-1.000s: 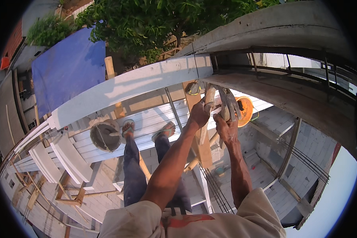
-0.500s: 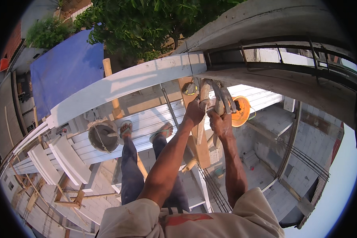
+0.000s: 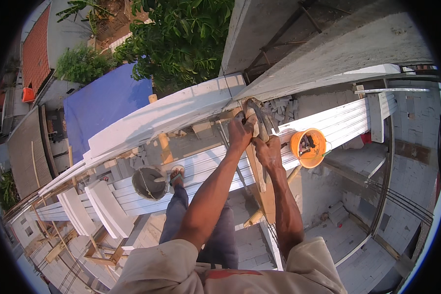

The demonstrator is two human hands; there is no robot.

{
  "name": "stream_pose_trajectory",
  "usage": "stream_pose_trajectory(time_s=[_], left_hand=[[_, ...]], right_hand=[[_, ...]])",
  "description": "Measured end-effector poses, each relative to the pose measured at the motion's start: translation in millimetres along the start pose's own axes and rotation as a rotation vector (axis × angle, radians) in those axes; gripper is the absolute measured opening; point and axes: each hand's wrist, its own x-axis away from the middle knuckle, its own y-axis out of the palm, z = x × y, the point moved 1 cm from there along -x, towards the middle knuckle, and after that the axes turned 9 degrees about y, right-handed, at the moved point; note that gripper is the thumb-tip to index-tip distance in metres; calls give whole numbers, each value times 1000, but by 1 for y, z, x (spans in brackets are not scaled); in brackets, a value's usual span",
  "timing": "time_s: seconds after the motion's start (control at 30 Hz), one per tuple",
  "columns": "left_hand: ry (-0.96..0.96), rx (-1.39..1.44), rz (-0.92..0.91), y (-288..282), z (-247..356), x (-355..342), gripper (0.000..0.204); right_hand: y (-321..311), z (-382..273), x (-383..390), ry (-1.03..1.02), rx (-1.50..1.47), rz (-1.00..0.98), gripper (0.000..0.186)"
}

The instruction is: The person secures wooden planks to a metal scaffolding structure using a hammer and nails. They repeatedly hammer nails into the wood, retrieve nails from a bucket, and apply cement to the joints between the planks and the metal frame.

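Your left hand (image 3: 241, 133) is clenched on a wooden strip (image 3: 251, 118); your right hand (image 3: 268, 151) on a grey tool (image 3: 263, 129) projecting ahead. Beyond your hands, leftward, the white beam (image 3: 171, 111) is in place; what remains cannot be judged.

Through the head view I see a long white ribbed platform (image 3: 345, 122) running diagonally beneath the person. On it I make out a dark bucket (image 3: 142, 186) with grey mortar inside, just beside a sandalled foot (image 3: 177, 177). Farther right an orange bucket (image 3: 320, 141) overlaps the edge; I can't tell how fully its base rests there. White slabs (image 3: 108, 208) lie across the left stretch.
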Motion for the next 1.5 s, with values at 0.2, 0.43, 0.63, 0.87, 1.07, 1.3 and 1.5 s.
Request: stream_pose_trajectory(time_s=[0.2, 0.43, 0.63, 0.87, 1.07, 1.3, 1.5], left_hand=[[-259, 231, -58, 0, 9, -8, 42], [-336, 227, 54, 0, 16, -8, 62], [-155, 250, -76, -12, 6, -6, 54], [65, 247, -31, -31, -11, -11, 44], [-39, 240, -101, -60, -14, -24, 44], [138, -600, 158, -43, 5, -20, 40], [167, -676, 178, -5, 21, -9, 31]], right_hand=[[-21, 62, 29, 105, -515, 55, 19], [-91, 235, 22, 365, -212, 343, 48], [-91, 408, -104, 544, 72, 299, 41], [-61, 508, -238, 275, 320, 307, 36], [-28, 567, -293, 78, 326, 429, 54], [-22, 573, -297, 189, 503, 291, 34], [-135, 438, -274, -207, 101, 520, 18]])
